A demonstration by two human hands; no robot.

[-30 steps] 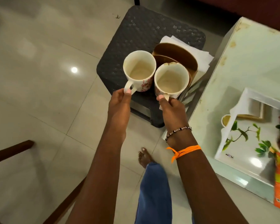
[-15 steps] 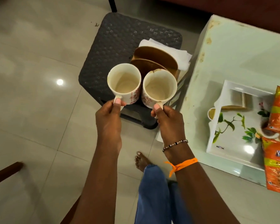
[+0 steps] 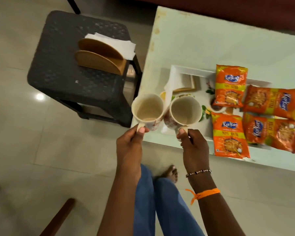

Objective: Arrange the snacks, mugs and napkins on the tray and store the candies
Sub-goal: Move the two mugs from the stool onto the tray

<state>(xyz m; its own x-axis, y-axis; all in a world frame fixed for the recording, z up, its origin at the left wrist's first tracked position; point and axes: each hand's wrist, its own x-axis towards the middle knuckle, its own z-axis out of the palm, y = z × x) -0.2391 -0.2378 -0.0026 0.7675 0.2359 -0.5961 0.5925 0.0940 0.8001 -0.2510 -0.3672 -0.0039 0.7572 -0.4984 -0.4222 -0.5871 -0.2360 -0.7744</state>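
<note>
I hold two white mugs with red print by their handles. My left hand grips the left mug, which hangs over the glass table's left edge. My right hand grips the right mug, held above the left end of the white leaf-patterned tray. The mugs touch side by side. Several orange Kurkure snack packets lie on the tray's right part. White napkins sit behind a wooden napkin holder on the black stool.
The pale glass table fills the upper right, its near edge just past my hands. A wooden chair arm crosses the lower left. My legs in blue jeans and a bare foot stand on the tiled floor.
Both hands carried the mugs rightward from above the black stool to the table's left edge and the tray. The view swung right, showing more snack packets.
</note>
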